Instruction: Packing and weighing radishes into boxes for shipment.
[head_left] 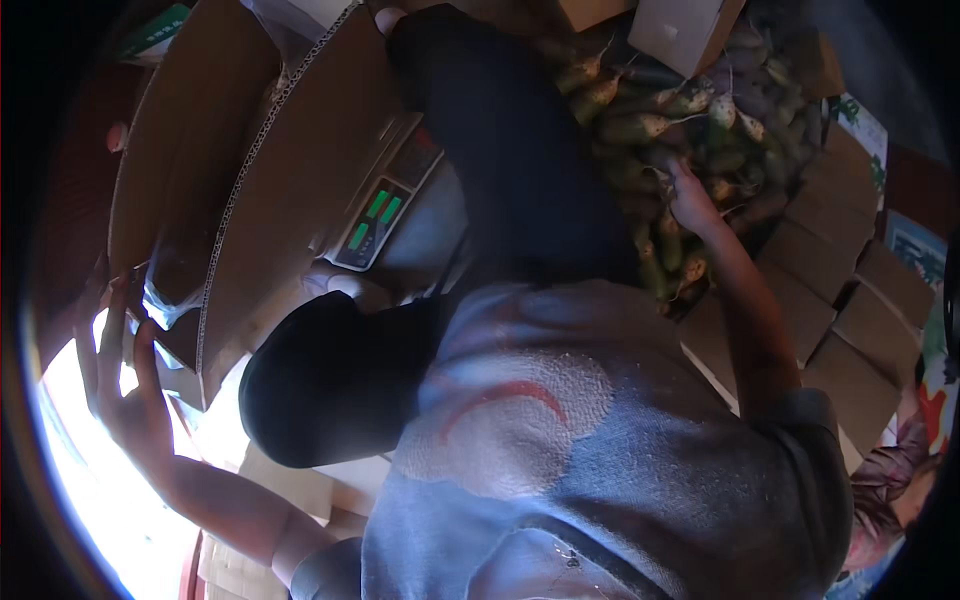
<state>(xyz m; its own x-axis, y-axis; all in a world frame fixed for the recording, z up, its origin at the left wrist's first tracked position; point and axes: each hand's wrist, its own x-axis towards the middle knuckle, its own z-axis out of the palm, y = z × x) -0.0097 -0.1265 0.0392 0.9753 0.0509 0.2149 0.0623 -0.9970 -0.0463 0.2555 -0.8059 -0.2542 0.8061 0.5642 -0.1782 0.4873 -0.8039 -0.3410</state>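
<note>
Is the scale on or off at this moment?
On: three windows on the display of the scale glow green. What they read is too small to make out here.

Grey-blue T-shirt point(690, 450), short slvs: L sleeve point(328, 574) & R sleeve point(808, 435) both in shadow, darkish. Lg. pale fuzzy patch point(510, 460) on front, irreg. edge, w/ red curved line point(515, 388) across it. Nr bottom of view, dark curved band point(590, 543). Trousers point(520, 160) v. dark, approx. black. L hand point(135, 410), R hand point(692, 205) & forearms bare.
</note>
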